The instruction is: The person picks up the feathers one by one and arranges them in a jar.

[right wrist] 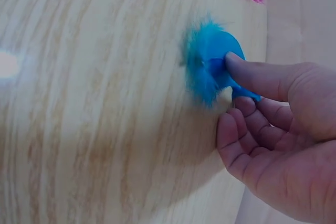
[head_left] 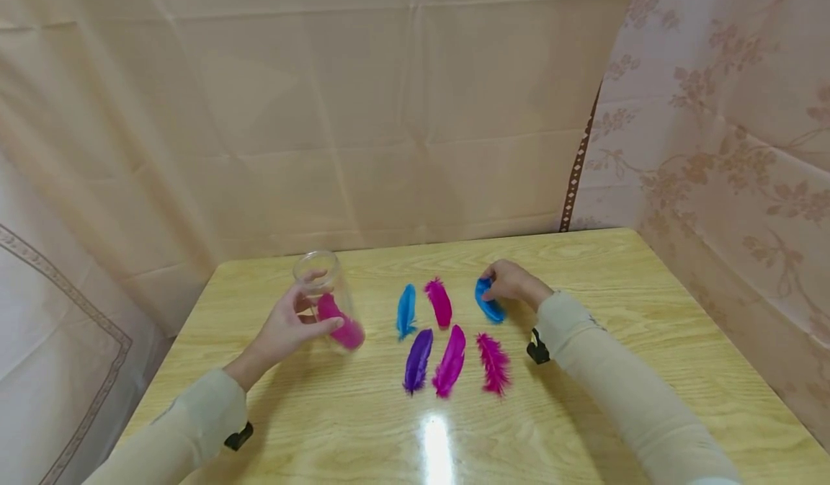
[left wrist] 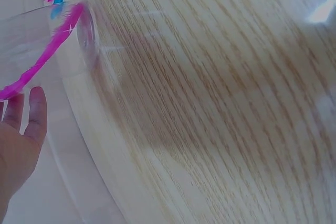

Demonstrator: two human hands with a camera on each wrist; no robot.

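My left hand (head_left: 288, 324) grips a clear plastic jar (head_left: 344, 292) with its thumb and fingers around the side. The jar leans, its open mouth towards the back left, and a pink feather (head_left: 346, 332) lies inside along the wall. In the left wrist view that feather (left wrist: 44, 59) shows through the jar's clear side. At the right, my right hand (head_left: 515, 283) pinches a blue feather (head_left: 491, 308) between thumb and fingers. The right wrist view shows this feather's fluffy end (right wrist: 202, 72) close over the table, with the thumb across its shaft.
Between the hands lie a blue feather (head_left: 406, 310), a pink feather (head_left: 439, 303), a purple feather (head_left: 418, 361), a magenta feather (head_left: 450, 361) and a fluffy pink feather (head_left: 495, 365). The wooden table (head_left: 363, 427) meets a beige curtain (head_left: 389, 146) behind; a floral curtain (head_left: 733, 146) hangs right.
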